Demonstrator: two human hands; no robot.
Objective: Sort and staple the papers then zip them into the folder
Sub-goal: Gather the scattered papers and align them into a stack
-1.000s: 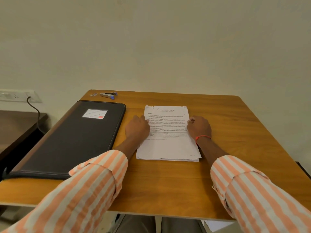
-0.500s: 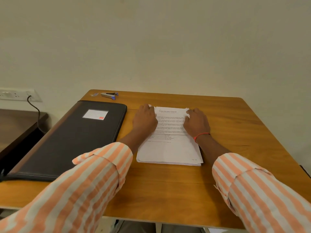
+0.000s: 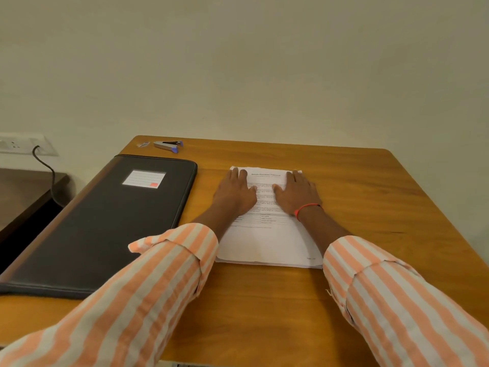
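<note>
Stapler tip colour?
Blue: the stapler has a silver body with a blue end, lying at the table's far left edge. Head view, the only one.

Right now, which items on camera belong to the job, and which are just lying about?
Job:
papers, with left hand and right hand flat on them
folder beside them
stapler at the far edge

Lying about:
socket
cable
side table
</note>
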